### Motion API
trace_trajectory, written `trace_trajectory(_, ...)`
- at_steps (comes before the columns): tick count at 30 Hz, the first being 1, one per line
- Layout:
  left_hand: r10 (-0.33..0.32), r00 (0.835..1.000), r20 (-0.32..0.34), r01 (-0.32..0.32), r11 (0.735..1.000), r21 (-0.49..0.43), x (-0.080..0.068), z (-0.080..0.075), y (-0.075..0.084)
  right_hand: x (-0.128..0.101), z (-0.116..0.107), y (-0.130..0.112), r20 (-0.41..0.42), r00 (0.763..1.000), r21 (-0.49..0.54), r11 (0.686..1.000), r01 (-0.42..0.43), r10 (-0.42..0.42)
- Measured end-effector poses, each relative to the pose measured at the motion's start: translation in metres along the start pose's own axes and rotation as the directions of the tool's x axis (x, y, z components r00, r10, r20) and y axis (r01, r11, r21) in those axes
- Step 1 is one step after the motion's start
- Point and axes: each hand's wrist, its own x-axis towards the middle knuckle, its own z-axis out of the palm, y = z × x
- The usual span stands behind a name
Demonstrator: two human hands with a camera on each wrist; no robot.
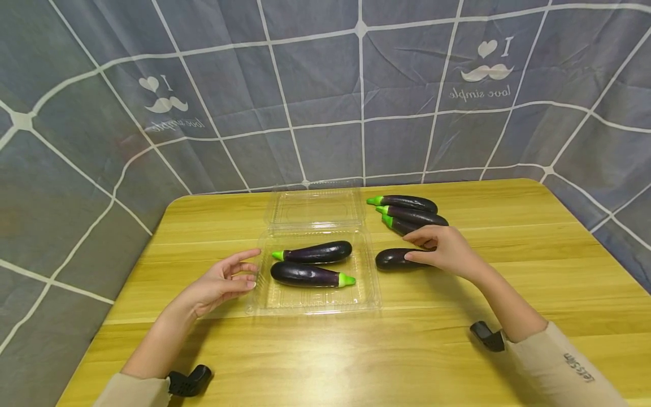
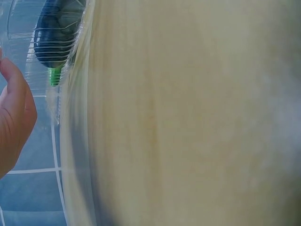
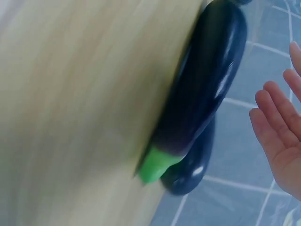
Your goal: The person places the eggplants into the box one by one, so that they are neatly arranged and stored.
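Right wrist: glossy purple-black eggplant (image 3: 202, 80); smooth skin; bright green stem (image 3: 157, 165).

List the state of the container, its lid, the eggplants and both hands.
Container: open
Lid: folded back
Packed eggplants: lying, stems opposite ways
Back three eggplants: lying close together, stems left
Loose eggplant: lying outside the container
Left hand: relaxed, beside the container
Right hand: open over the loose eggplant

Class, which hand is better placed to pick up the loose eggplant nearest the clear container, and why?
Probably the right hand: it hovers over that eggplant, fingers open. The left hand is at the opposite side of the clear container and would have to reach across.
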Motion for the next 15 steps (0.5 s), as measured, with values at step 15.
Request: trace_trajectory(15,0.004,1.000,0.008,-0.004,1.000,-0.003,0.000,-0.001,-0.001,-0.007,-0.010,0.028,0.027,0.999,-0.120,0.992,-0.033,0.036)
